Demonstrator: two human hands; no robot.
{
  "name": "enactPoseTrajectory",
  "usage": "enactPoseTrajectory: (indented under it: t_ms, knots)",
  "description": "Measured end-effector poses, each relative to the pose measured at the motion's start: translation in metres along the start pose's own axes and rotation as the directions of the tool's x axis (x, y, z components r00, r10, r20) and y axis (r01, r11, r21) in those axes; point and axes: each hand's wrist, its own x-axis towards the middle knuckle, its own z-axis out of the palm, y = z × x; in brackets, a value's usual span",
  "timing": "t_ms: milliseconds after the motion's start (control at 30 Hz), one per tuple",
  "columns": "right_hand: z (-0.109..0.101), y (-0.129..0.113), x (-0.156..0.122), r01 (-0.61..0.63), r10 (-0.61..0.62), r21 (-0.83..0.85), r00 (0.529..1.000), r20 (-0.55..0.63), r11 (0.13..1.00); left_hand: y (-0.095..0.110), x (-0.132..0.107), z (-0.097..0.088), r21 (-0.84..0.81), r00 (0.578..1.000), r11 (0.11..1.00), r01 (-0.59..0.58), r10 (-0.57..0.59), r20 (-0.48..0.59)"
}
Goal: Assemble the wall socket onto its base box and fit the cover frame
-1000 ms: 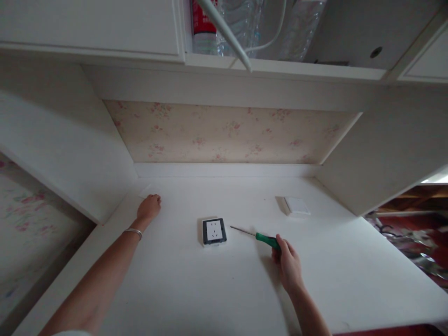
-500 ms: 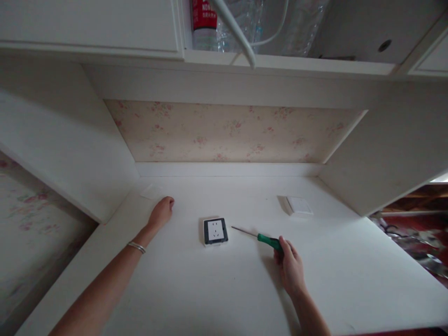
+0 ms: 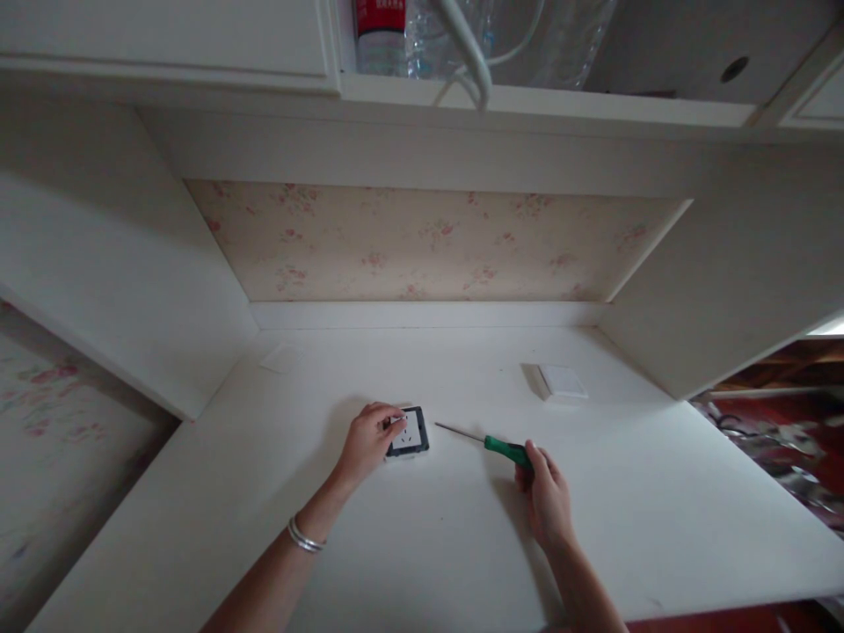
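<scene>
A wall socket (image 3: 411, 432) with a white face and dark frame lies flat on the white desk (image 3: 422, 545). My left hand (image 3: 367, 440) is curled over its left edge, fingers gripping it. A green-handled screwdriver (image 3: 494, 442) lies just right of the socket, its thin shaft pointing at it. My right hand (image 3: 546, 499) is closed round the end of the green handle, resting on the desk.
A white cover plate (image 3: 562, 382) lies at the back right of the desk. A thin white plate (image 3: 277, 358) lies at the back left. Floral back panel (image 3: 422, 246), side walls and an overhead shelf with bottles (image 3: 409, 35) enclose the desk.
My left hand has moved from the back left plate rightward across the desk and closed on the socket. The right hand has stayed on the screwdriver handle.
</scene>
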Motion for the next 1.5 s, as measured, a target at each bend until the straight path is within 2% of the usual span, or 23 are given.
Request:
enactPoseTrajectory:
  t_ms: [133, 367, 500, 700, 1133, 1333, 1500]
  knots:
    - [0.001, 0.001, 0.0, -0.003, 0.003, -0.008, 1.0, -0.005, 1.0, 0.012, 0.001, 0.008, 0.038, 0.997, 0.997, -0.065, 0.063, 0.044]
    - [0.0, 0.003, 0.003, 0.013, -0.014, -0.026, 0.999, -0.035, 1.0, 0.013, 0.01, 0.019, 0.067, 0.984, 0.985, -0.159, 0.153, 0.086]
    - [0.0, 0.002, 0.003, 0.009, -0.009, -0.002, 1.0, -0.017, 1.0, 0.01, 0.014, 0.024, 0.131, 0.985, 0.98, -0.147, 0.134, 0.105]
    - [-0.001, 0.003, 0.003, 0.01, -0.009, 0.015, 1.0, -0.026, 1.0, 0.009, 0.016, 0.027, 0.224, 0.994, 0.97, -0.09, 0.076, 0.073]
    - [-0.001, 0.004, 0.003, 0.004, -0.003, 0.048, 1.0, -0.028, 0.999, 0.004, 0.019, 0.026, 0.259, 0.987, 0.956, -0.14, 0.113, 0.117]
    - [0.0, 0.003, 0.002, 0.014, -0.012, 0.053, 0.999, -0.033, 0.999, 0.0, 0.022, 0.016, 0.299, 0.96, 0.922, -0.244, 0.185, 0.212]
    - [0.0, 0.003, 0.002, 0.015, -0.013, 0.061, 0.999, -0.042, 0.998, 0.012, 0.021, 0.01, 0.339, 0.942, 0.888, -0.31, 0.236, 0.24]
